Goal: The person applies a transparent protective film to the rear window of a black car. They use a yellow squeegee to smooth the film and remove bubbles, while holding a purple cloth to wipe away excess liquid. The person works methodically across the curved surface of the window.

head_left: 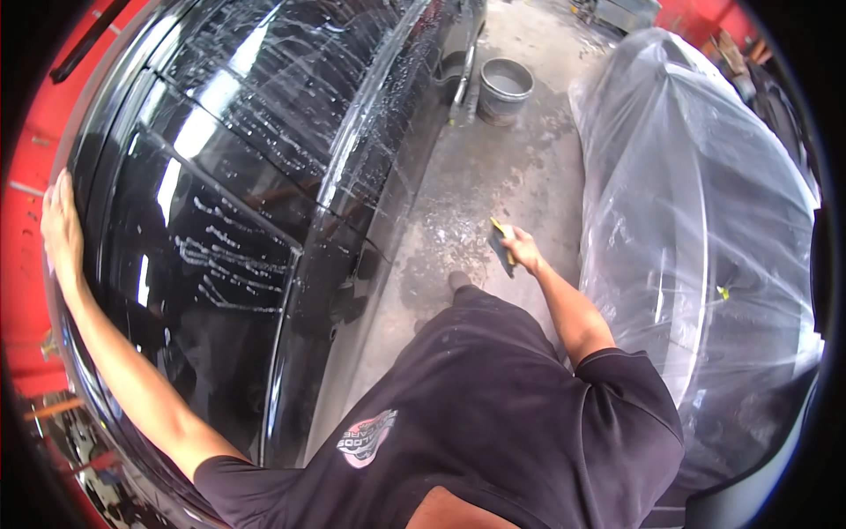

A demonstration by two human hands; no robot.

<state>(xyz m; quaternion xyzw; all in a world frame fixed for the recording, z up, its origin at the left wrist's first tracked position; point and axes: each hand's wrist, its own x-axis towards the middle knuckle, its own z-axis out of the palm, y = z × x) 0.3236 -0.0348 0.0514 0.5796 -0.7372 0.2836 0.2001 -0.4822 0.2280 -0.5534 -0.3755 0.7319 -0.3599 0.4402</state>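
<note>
My right hand point(523, 248) is closed round a small flat dark block with a yellow edge point(500, 245), held over the wet floor between two vehicles. My fingers hide part of the block. On the left, my left hand point(63, 225) lies flat with fingers stretched out on the far edge of a glossy black car point(132, 309). Nothing shows in that hand. Streaks of whitish foam and water drops cover the car's panels and glass, thickest toward the upper part of the view.
Ahead on the wet concrete floor point(476, 176) stands a grey bucket point(506, 99) of liquid, beside a hose or pipe point(464, 75) along the car. On my right is a vehicle wrapped in clear plastic sheeting point(643, 203). Red panels point(31, 291) stand beyond the black car.
</note>
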